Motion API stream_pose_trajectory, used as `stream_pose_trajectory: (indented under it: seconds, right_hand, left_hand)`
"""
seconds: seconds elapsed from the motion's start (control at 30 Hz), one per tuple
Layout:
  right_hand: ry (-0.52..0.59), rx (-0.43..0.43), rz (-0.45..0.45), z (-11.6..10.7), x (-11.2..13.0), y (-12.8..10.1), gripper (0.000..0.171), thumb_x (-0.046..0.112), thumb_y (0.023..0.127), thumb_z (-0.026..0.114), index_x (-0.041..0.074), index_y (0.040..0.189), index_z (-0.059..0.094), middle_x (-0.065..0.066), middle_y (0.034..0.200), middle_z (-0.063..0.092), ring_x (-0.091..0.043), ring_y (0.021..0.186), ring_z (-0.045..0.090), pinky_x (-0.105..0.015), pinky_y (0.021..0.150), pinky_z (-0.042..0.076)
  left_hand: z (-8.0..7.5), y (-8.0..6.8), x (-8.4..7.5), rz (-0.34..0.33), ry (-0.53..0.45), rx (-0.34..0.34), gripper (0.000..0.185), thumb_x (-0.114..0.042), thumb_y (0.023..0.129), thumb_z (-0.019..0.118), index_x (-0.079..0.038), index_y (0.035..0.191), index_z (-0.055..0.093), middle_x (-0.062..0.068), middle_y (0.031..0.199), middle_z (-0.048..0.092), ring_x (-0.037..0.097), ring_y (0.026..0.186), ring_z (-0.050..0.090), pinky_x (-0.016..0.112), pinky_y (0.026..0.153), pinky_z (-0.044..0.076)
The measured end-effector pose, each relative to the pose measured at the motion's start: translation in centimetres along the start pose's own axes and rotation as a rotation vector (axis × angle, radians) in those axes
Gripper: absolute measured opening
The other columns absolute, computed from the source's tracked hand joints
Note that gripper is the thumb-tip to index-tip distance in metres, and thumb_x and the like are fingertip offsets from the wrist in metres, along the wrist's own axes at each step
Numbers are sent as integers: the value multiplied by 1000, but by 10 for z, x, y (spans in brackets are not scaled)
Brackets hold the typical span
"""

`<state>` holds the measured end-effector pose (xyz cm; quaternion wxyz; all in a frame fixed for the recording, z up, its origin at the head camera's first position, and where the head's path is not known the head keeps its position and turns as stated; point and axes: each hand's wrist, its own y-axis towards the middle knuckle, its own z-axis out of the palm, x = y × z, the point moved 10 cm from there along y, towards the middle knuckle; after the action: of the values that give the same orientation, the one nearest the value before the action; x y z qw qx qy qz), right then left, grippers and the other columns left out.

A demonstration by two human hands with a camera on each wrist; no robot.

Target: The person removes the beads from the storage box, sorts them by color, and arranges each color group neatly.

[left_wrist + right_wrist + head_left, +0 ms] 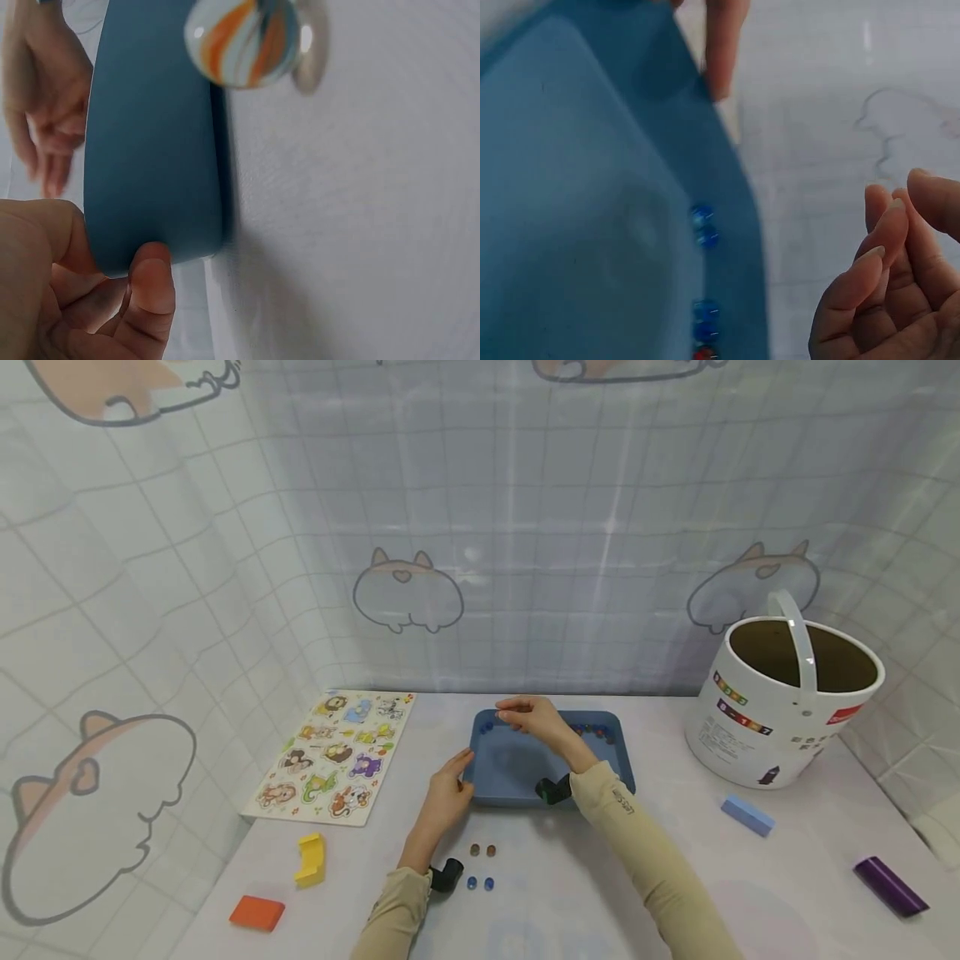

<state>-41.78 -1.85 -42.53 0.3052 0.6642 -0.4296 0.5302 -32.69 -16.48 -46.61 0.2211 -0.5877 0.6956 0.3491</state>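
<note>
A blue tray point(510, 781) lies on the white table. My left hand point(446, 797) grips its left rim, with the thumb and fingers pinching the tray's wall point(154, 150) in the left wrist view. Above the far side of the tray, my right hand point(534, 720) hovers with loosely bent fingers; nothing shows between them in the right wrist view. Blue glass marbles point(704, 225) lie along the tray's far edge, and darker and reddish marbles point(598, 730) sit at its far right. In front of the tray are two brownish marbles point(475, 850) and two blue marbles point(472, 883).
An animal puzzle board point(337, 756) lies at the left. Nearer are a yellow block point(311, 860) and an orange block point(257, 913). At the right stand a white bucket point(750, 735), a light blue block point(747, 816) and a purple block point(891, 887). Patterned sheeting rises behind the table.
</note>
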Motion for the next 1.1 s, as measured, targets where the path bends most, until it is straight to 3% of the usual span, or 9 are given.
stream_pose_trajectory:
  seconds: [0.17, 0.43, 0.63, 1.1]
  right_hand:
    - [24, -25, 51, 6, -20, 24, 38, 23, 96, 59, 7, 130, 61, -14, 128, 64, -39, 114, 57, -49, 99, 47]
    - [-10, -94, 158, 18, -49, 40, 33, 21, 95, 60, 7, 123, 67, -15, 119, 68, -27, 102, 66, -36, 85, 55]
    - [33, -156, 226, 22, -61, 42, 30, 17, 94, 62, 4, 120, 68, -16, 117, 69, -22, 96, 69, -29, 79, 56]
    - [110, -214, 289, 38, -69, 44, 30, 3, 87, 67, -2, 116, 69, -20, 113, 70, -22, 91, 73, -28, 79, 57]
  left_hand:
    - [-1, 0, 0, 10, -1, -12, 59, 7, 79, 54, 7, 137, 49, 20, 145, 49, 1, 51, 35, 17, 51, 38]
    - [-5, -1, -3, 34, 12, -45, 59, 8, 77, 54, 6, 136, 51, 20, 142, 52, 2, 54, 36, 16, 52, 38]
    - [-4, -2, -4, 35, 14, -36, 59, 9, 77, 54, 7, 136, 50, 21, 142, 52, 1, 54, 36, 16, 52, 38]
    - [-3, -2, -3, 33, 19, -16, 58, 7, 79, 54, 6, 137, 50, 20, 143, 50, 1, 54, 36, 17, 53, 38]
